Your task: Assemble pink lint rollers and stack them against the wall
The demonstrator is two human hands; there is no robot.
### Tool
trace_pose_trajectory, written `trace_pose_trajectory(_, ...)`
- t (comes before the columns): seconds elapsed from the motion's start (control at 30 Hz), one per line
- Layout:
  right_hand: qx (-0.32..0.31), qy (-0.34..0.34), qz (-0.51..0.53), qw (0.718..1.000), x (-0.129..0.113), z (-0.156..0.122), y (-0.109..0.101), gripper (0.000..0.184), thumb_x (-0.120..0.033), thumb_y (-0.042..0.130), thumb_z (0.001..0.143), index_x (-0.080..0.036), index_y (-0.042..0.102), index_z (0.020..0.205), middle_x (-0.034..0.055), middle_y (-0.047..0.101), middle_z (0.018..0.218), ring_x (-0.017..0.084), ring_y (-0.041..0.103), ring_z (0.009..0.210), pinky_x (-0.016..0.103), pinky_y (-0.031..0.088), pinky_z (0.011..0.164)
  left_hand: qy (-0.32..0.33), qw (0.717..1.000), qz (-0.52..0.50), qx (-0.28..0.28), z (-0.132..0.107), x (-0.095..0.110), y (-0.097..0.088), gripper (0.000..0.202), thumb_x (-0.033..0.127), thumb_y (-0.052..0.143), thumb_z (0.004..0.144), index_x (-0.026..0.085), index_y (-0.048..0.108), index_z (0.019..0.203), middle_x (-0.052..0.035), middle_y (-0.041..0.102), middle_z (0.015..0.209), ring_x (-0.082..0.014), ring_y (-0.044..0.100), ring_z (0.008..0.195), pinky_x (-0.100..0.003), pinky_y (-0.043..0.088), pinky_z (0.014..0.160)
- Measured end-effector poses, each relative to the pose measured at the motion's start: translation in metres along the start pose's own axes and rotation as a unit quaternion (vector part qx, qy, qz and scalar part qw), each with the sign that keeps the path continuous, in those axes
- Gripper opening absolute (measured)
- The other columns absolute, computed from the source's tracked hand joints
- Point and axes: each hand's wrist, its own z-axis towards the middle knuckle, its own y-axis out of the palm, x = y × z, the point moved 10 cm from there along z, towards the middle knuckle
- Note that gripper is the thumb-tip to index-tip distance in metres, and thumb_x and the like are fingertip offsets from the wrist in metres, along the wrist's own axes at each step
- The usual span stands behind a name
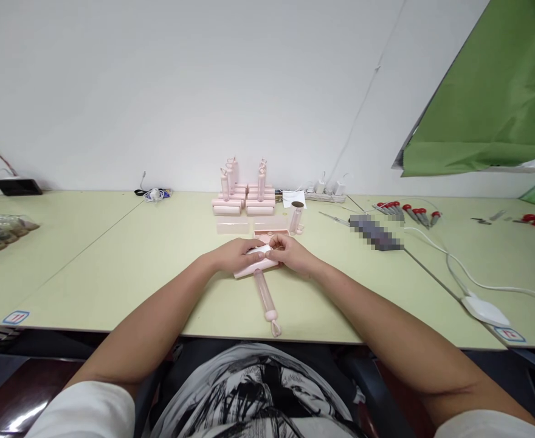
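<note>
A pink lint roller (266, 297) lies near the front of the table, its clear-pink handle and loop pointing toward me. Across its head, my left hand (234, 254) is closed on the pink head, thumb along the white sticky roll (262, 250). The fingers of my right hand (293, 253) are bent in a pinch at the right end of that roll. Whatever is between those fingertips is too small to make out. Just behind my hands sits an open pink piece (287, 233), partly hidden. Two clear-pink covers (232, 226) lie beyond it, beside an upright tube with a brown core (296, 216).
Several finished-looking pink lint rollers (261, 210) stand in rows near the wall. To the right are a pixelated dark object (374, 232), red-handled tools (416, 213) and a white cable with an adapter (485, 310). Wrapped packets (0, 234) lie at far left.
</note>
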Motion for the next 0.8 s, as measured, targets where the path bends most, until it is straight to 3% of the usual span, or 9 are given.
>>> trace_pose_trajectory(0.3,-0.036,0.021,0.07,0.997,0.008,0.003,0.004,0.041,-0.032,0.084,0.059,-0.019,0.049,0.074,-0.0081,0.048,0.063,0.007,0.045,0.055,0.021,0.039,0.047,0.013,1.0,-0.022,0.004,0.001,0.001,0.001,0.056,0.06,0.042,0.092,0.021,0.062,0.127,-0.0064,0.069,0.116,-0.0244,0.063,0.099,-0.032,0.044,0.085)
trace_pose_trajectory(0.6,-0.06,0.032,0.115,0.991,0.011,0.001,0.011,0.043,-0.032,0.087,0.058,-0.02,0.049,0.075,-0.0085,0.052,0.059,0.006,0.047,0.049,0.019,0.039,0.044,0.003,1.0,0.024,-0.008,-0.001,0.013,0.001,0.053,0.064,0.046,0.089,0.021,0.063,0.115,-0.0047,0.069,0.095,-0.0211,0.061,0.08,-0.028,0.04,0.068)
trace_pose_trajectory(0.8,-0.083,0.044,0.134,0.987,0.013,-0.001,0.021,0.044,-0.029,0.088,0.058,-0.02,0.048,0.073,-0.0067,0.057,0.058,0.008,0.051,0.046,0.02,0.042,0.041,-0.004,0.999,-0.037,-0.025,0.001,0.009,0.009,0.055,0.063,0.058,0.082,0.021,0.056,0.117,-0.0064,0.065,0.106,-0.023,0.061,0.09,-0.031,0.044,0.076)
